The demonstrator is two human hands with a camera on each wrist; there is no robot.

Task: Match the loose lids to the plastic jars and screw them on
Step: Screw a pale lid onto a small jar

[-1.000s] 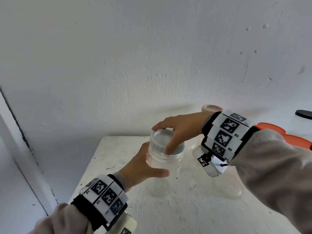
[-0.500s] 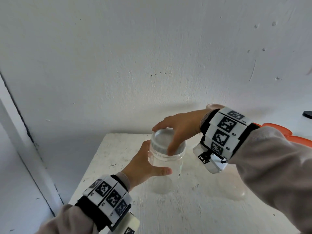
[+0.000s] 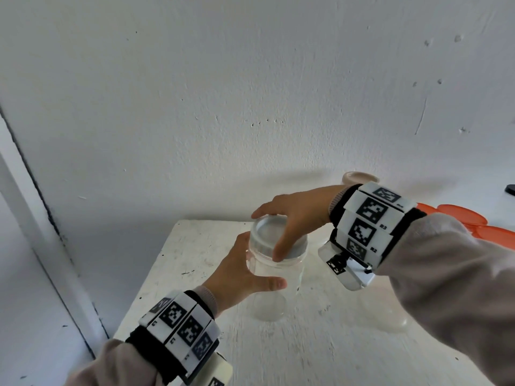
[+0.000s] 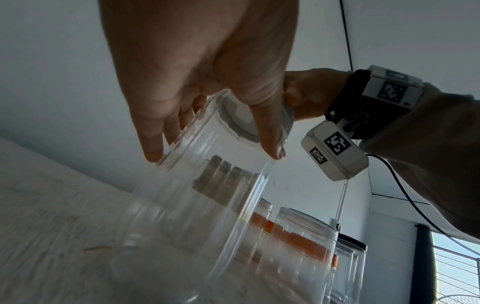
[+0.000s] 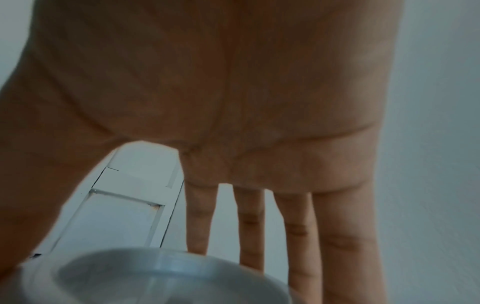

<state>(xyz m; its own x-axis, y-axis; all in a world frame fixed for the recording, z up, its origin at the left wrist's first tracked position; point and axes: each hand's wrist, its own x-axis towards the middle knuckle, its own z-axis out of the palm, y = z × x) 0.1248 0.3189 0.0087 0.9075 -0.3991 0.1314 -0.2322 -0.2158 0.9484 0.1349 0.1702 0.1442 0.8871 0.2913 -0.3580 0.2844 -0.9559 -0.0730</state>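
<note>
Standing on the counter [image 3: 320, 352], a clear jar [image 3: 274, 277] is gripped by the left hand [image 3: 237, 277]; its grey lid [image 3: 274, 238] is pinched by the right hand [image 3: 298, 215], likely mid-screwing; further twisting is needed.

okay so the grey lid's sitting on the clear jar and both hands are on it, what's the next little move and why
Probably another twist of the grey lid with the right hand while the left hand steadies the clear jar. The thumb and fingers sit round the lid's rim and the lid looks level on the mouth, but the pictures cannot show whether it is tight.
</note>
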